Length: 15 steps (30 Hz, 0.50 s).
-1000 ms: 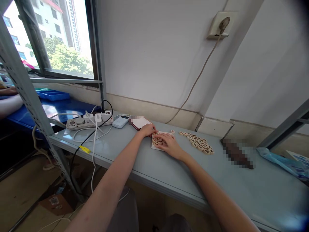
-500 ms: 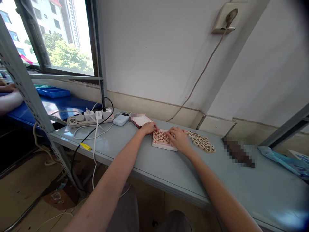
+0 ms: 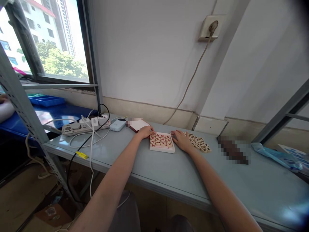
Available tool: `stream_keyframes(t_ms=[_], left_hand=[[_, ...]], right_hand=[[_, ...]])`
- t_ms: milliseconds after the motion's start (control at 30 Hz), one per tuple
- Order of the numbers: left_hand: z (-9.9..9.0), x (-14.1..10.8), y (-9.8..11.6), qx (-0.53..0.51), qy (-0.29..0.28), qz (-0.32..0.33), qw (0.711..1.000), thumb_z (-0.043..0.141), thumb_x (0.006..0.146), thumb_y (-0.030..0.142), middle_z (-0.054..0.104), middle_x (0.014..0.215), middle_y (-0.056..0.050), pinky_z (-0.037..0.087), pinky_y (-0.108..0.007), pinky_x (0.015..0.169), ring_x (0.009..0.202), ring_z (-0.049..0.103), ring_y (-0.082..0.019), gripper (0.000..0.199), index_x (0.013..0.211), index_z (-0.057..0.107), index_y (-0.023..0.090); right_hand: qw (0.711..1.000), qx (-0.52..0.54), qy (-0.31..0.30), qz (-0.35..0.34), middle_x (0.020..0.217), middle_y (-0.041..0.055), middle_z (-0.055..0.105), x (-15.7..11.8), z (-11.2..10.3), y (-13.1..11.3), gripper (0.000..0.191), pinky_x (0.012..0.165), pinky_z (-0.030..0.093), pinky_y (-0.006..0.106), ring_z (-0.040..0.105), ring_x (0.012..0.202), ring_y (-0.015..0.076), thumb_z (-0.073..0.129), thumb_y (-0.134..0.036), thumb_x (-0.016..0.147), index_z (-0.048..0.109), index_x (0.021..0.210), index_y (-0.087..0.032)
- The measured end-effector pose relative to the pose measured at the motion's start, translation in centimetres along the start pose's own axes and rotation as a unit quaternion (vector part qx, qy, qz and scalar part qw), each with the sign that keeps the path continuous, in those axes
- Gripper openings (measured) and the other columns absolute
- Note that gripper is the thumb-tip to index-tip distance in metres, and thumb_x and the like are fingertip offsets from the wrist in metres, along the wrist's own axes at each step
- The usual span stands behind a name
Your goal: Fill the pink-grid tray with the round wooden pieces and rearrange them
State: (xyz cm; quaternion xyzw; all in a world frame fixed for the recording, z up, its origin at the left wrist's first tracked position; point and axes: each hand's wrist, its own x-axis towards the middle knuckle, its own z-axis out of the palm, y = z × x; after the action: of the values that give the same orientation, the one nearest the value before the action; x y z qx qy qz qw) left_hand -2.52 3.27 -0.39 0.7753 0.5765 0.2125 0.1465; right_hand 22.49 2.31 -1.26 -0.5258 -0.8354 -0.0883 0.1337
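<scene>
A shallow white box (image 3: 162, 149) sits on the grey table, holding rows of round Chinese chess pieces (image 3: 162, 140) with red characters. At its far left corner is my left hand (image 3: 145, 132), fingers closed at the box's edge and partly hidden. My right hand (image 3: 182, 140) lies just right of the box, palm down with fingers apart, holding nothing visible. Beside and partly behind it are loose Chinese chess pieces (image 3: 199, 143) with dark characters, grouped flat on the table. A dark red and white box lid (image 3: 138, 124) lies behind my left hand.
Left on the table are a power strip (image 3: 74, 127) with cables and a pale blue power bank (image 3: 117, 124). A blurred brown object (image 3: 233, 150) and blue plastic packaging (image 3: 277, 156) lie right. A metal shelf post (image 3: 23, 71) rises at left; another person's arm (image 3: 6, 109) shows beyond.
My right hand has moved off the pieces in the box, rightward to the loose ones. My left hand stays at the box's corner. The camera view has shifted slightly.
</scene>
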Motion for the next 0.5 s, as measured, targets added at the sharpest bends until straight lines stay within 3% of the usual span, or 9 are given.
stream_keyframes(t_ms=[133,300,367,500], left_hand=[[-0.1,-0.1,0.0,-0.004,-0.006,0.000,1.000,0.050,0.079,0.049,0.065,0.070,-0.002,0.038,-0.023,0.060,0.068,0.060,-0.016,0.033,0.089,0.061,0.020],[-0.3,-0.3,0.2,-0.003,-0.012,0.002,1.000,0.050,0.079,0.049,0.063,0.062,-0.001,0.038,-0.024,0.060,0.064,0.059,-0.016,0.033,0.090,0.061,0.020],[-0.3,-0.3,0.2,0.001,-0.019,-0.003,1.000,0.049,0.080,0.048,0.062,0.060,0.000,0.038,-0.024,0.060,0.062,0.059,-0.016,0.033,0.092,0.061,0.020],[-0.3,-0.3,0.3,0.016,0.001,0.005,1.000,0.052,0.080,0.046,0.066,0.077,-0.003,0.039,-0.023,0.062,0.070,0.059,-0.017,0.031,0.091,0.062,0.020]], right_hand=[[1.000,0.015,0.020,-0.003,0.098,0.0071,0.067,-0.6,-1.7,-0.3,0.028,0.091,0.032,0.043,0.057,0.095,0.0219,0.040,-0.039,0.085,0.060,0.092,-0.021],[0.992,-0.031,0.059,0.108,0.093,0.0097,0.068,-1.1,-3.6,0.2,0.028,0.081,0.035,0.040,0.059,0.089,0.0256,0.050,-0.032,0.079,0.064,0.100,-0.020],[0.990,0.013,0.051,0.133,0.091,0.0094,0.069,-1.1,-4.1,0.3,0.029,0.076,0.038,0.037,0.060,0.086,0.0255,0.052,-0.037,0.078,0.067,0.096,-0.020],[0.980,0.188,-0.034,0.047,0.091,0.0039,0.069,-1.3,-5.2,-1.5,0.038,0.067,0.042,0.030,0.060,0.079,0.0201,0.054,-0.053,0.074,0.068,0.096,-0.025]])
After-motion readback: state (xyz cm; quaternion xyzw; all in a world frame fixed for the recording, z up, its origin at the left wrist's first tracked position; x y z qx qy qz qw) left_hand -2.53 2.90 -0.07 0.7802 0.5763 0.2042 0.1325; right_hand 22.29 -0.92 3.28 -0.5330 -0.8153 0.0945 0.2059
